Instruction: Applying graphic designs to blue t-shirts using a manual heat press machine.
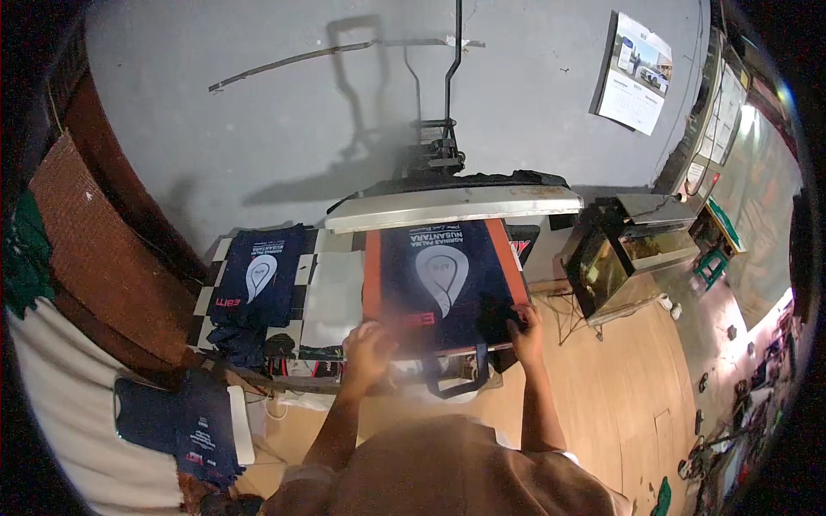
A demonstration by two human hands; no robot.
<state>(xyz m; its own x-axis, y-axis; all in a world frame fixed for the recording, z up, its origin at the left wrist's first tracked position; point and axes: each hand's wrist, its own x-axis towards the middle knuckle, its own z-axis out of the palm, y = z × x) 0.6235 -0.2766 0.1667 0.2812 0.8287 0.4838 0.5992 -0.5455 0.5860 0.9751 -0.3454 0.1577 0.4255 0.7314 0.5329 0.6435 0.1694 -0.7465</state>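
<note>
A navy fabric tote bag (477, 274) with a pale teardrop print and red lettering lies flat on the orange-edged lower bed (372, 277) of a heat press. Its strap handle (459, 391) hangs over the front edge. Above the bag's far end is the raised pale upper platen (452, 209). My left hand (371, 351) is at the near left corner of the bed, fingers curled and blurred, so its hold is unclear. At the near right corner, my right hand (528, 329) has thumb and fingers on the bag's edge.
Left of the press, similar navy printed bags (258, 277) lie on a checkered tabletop (202, 303) beside a white sheet (332, 300). More navy printed fabric (193, 426) lies lower left. To the right stands a glass tank (600, 277). The press lever (453, 71) rises before the wall.
</note>
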